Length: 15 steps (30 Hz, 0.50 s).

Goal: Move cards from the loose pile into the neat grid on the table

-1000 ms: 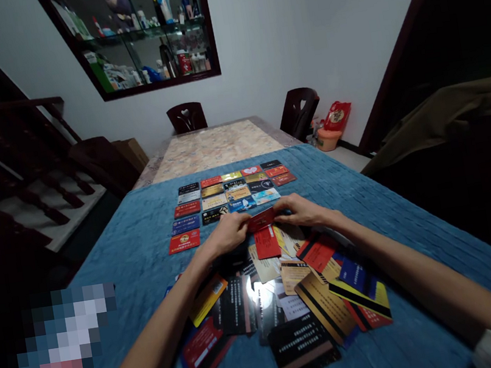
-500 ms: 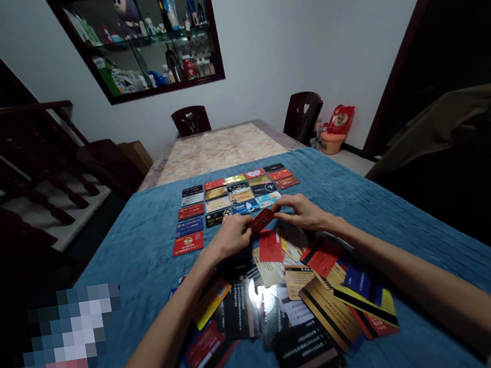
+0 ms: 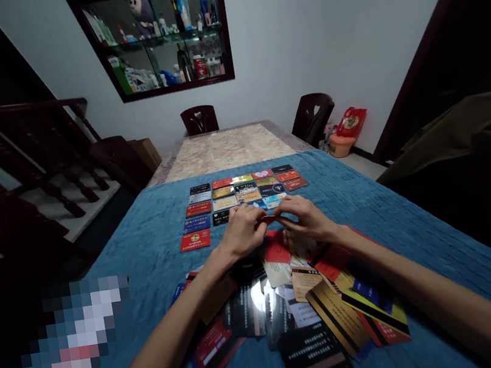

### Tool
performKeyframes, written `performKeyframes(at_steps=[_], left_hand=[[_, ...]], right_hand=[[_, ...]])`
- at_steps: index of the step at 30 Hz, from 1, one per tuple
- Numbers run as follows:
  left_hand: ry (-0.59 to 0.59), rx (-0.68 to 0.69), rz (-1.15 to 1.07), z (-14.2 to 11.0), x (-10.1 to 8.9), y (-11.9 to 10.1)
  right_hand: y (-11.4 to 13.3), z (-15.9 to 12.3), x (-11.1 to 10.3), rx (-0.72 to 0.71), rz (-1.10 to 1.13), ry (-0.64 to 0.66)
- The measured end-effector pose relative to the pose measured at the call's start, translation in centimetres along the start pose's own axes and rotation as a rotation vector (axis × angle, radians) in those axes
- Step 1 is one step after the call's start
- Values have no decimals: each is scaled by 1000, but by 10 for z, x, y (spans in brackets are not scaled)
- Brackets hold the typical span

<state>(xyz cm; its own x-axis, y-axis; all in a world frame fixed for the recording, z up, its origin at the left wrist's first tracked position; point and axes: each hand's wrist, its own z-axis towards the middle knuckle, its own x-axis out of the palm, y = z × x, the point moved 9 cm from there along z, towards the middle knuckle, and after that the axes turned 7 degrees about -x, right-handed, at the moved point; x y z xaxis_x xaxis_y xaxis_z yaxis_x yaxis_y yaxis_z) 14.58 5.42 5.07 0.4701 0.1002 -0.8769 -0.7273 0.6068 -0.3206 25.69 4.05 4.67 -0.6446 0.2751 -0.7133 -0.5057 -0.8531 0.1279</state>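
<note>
A red card (image 3: pixel 270 219) is held between both hands above the blue cloth, tilted so that mostly its edge shows. My left hand (image 3: pixel 244 231) pinches its left end, and my right hand (image 3: pixel 305 218) pinches the right end. Just beyond the hands, several cards lie face up in rows; a red card with a gold emblem (image 3: pixel 195 240) is at the near left. Below the hands spreads a loose, overlapping pile, with a black card (image 3: pixel 315 355) nearest me and a gold striped card (image 3: pixel 339 317) beside it. My forearms hide part of the pile.
The blue cloth (image 3: pixel 143 242) covers the near part of the table, and a patterned tabletop (image 3: pixel 226 149) shows beyond it. A blurred-out object (image 3: pixel 84 337) lies at the left. Dark chairs (image 3: pixel 312 113) stand at the far end, below a wall shelf (image 3: pixel 176 88).
The red card has been tipped from showing its face to nearly edge-on. My hands have drawn closer together around it. The whole view has shifted slightly.
</note>
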Motion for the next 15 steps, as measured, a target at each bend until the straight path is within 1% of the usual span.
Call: performKeyframes(at_steps=[4,7,11,15], left_hand=[[1,25,112,-3,2,-7],[16,38,146,-4,2,-11],[10,32,128,-5,-2,-11],[-24,-20,76,-7,-8,-2]], right_hand=[[3,0,2,-3,-22,2],[3,-1,3,12,-10,-14],[2,-3,9,60,20,-6],[-2,-5,21,139,50,53]])
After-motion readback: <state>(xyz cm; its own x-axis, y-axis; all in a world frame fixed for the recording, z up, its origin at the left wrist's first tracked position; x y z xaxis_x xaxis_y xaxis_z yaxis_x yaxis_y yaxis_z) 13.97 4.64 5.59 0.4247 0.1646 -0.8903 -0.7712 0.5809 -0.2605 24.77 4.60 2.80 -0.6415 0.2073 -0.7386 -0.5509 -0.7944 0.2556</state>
